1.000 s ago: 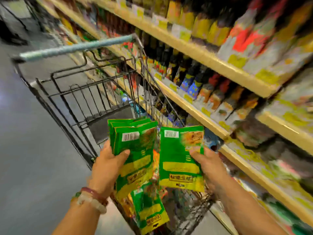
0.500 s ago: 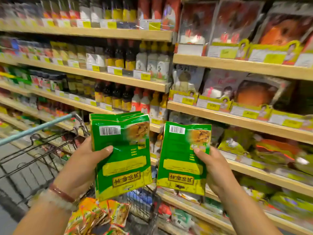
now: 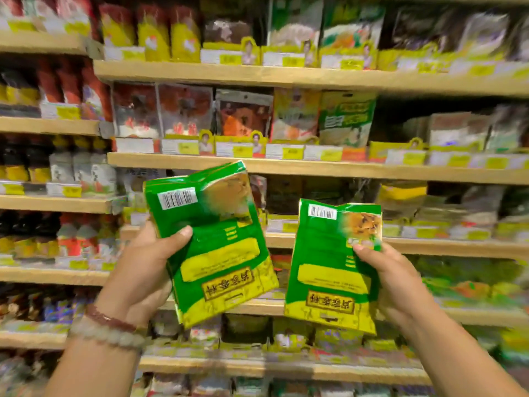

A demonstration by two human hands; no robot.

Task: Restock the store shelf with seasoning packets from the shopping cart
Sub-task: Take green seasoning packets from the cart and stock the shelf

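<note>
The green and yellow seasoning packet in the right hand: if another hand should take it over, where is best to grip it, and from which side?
Grip the green and yellow seasoning packet at its free left edge, coming from the left. It is flat and held nearly upright; the right hand pinches its right edge, thumb in front, so that side is taken. A thumb-and-fingers pinch across the flat faces would probably suit it.
</note>
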